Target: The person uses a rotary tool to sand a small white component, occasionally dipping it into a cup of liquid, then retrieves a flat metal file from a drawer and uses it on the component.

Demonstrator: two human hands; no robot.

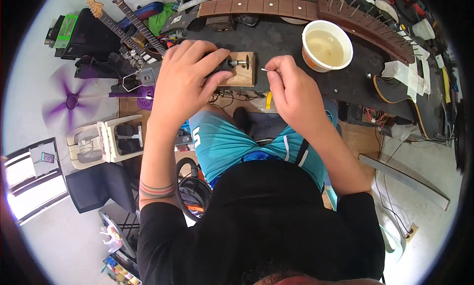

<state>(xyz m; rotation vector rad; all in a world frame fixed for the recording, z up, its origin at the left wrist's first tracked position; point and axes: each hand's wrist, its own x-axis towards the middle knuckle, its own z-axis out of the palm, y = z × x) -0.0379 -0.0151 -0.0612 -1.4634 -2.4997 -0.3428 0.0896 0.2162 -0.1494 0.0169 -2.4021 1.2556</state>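
Gripping the black rotary tool [225, 64], my left hand [186, 77] has its fingers curled over the top and the thumb tucked along the near side. Out past those fingertips pokes the metal shaft with a thin disc [247, 61] on its end, pointing towards my other hand, right above a wooden block [242, 78] on the dark surface [279, 44]. And here's my right hand [295, 91], thumb and forefinger pinching a tiny pale strip [264, 69], its tip facing the disc, a gap between them! What the strip is made of, I cannot tell.

Just beyond my right hand stands a white tub [305, 50] of cloudy, yellowish liquid [324, 47]. Farther out, past both hands, runs a brown guitar neck [256, 5] with pale dots. Two guitars [129, 34] lean beyond my left hand, and well off to its left, there's a purple fan [71, 101]!
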